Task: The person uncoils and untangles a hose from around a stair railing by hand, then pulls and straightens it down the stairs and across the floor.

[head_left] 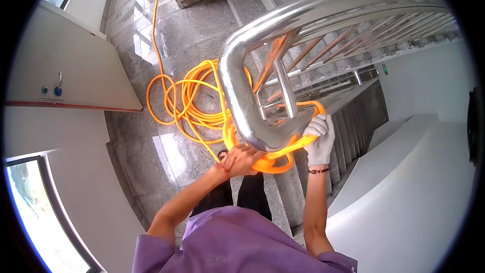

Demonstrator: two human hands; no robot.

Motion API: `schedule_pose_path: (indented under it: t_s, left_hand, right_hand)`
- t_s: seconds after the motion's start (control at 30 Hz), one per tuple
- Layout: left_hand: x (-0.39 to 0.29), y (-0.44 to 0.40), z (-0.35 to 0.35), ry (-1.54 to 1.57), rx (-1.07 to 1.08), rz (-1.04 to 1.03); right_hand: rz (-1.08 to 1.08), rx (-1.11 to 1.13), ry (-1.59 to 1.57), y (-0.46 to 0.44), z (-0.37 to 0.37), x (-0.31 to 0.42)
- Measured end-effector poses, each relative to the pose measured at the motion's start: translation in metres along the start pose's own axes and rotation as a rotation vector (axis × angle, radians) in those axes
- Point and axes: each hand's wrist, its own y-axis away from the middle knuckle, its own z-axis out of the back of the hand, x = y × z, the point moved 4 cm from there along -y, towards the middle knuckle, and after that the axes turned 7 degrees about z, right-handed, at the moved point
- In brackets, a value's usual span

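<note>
While both hands are gripping the orange hose (189,88), its loops are hanging around the lower bend of the stainless-steel handrail (233,78).

Bare left hand (241,159) is closing its fingers on strands just left of the bend; gloved right hand (319,139) is curling tight round hose on the right side. Remaining coils are lying loosely on the grey stone floor (197,25), near the stairs (242,0).

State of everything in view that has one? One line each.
Orange hose: loosely coiled on the floor, part lifted in both hands
Left hand: bare, closed on hose
Right hand: gloved, closed on hose
Door: open or shut, can't tell
</note>
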Motion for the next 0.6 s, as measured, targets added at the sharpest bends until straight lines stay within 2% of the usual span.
schedule_pose_path:
  t_s: [0.03, 0.1, 0.17, 0.23, 0.3, 0.37, 0.43, 0.47, 0.5, 0.57, 0.6]
  left_hand:
    - [-0.007, 0.014, 0.023, -0.051, 0.059, 0.018]
    - [-0.041, 0.034, 0.106, -0.176, 0.036, 0.029]
    - [-0.062, 0.07, 0.165, -0.329, -0.221, 0.064]
    - [-0.079, 0.122, 0.239, -0.372, -0.339, 0.374]
    - [-0.096, 0.189, 0.292, -0.563, -0.55, 0.515]
    - [-0.102, 0.263, 0.332, -0.577, -0.944, 0.68]
    - [-0.107, 0.289, 0.356, -0.444, -1.237, 0.514]
    - [-0.118, 0.283, 0.365, -0.567, -1.288, 0.477]
    - [-0.126, 0.275, 0.369, -0.646, -1.299, 0.481]
    - [-0.133, 0.258, 0.373, -0.55, -1.285, 0.365]
    - [-0.131, 0.254, 0.372, -0.445, -1.223, 0.212]
  right_hand:
    - [-0.046, -0.083, 0.0, -0.009, -0.003, 0.006]
    - [-0.13, -0.237, -0.032, -0.02, -0.002, 0.009]
    - [-0.176, -0.264, -0.235, -0.035, -0.015, 0.029]
    - [-0.163, -0.24, -0.164, -0.05, -0.028, 0.046]
    - [-0.027, -0.262, -0.175, -0.068, -0.039, 0.075]
    - [0.128, -0.273, -0.097, -0.102, -0.014, 0.103]
    - [0.071, -0.376, -0.052, -0.104, -0.007, 0.014]
    - [-0.054, -0.328, 0.058, -0.088, -0.017, -0.057]
    - [-0.18, -0.279, 0.165, -0.066, -0.037, -0.124]
    - [-0.063, -0.126, 0.339, -0.02, -0.103, -0.194]
    - [-0.027, -0.197, 0.283, -0.01, -0.114, -0.203]
